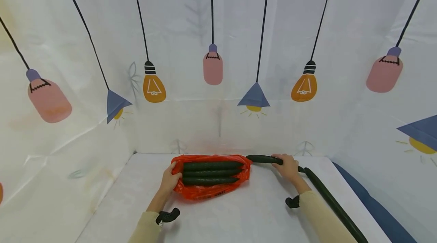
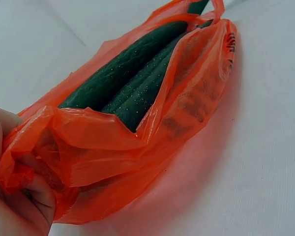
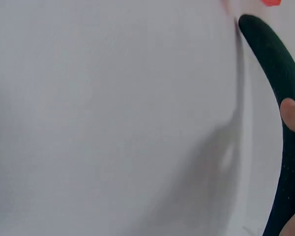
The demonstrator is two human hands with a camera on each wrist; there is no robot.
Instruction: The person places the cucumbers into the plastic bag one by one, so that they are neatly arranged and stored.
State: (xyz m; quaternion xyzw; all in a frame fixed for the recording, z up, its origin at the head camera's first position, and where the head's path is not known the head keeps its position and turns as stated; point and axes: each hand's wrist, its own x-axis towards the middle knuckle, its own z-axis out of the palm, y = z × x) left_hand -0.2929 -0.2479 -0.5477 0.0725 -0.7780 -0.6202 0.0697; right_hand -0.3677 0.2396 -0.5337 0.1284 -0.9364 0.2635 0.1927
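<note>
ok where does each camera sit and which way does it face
Head: on the head, facing forward and down at a lamp-print white backdrop and white table; left hand, right hand, pale sleeves show.
Left wrist: worn there, facing a red plastic bag of dark green cucumbers; left hand partly shows.
Right wrist: worn there, facing a curved dark green cucumber; right hand partly shows.
Shared by head and left wrist: the bag.
</note>
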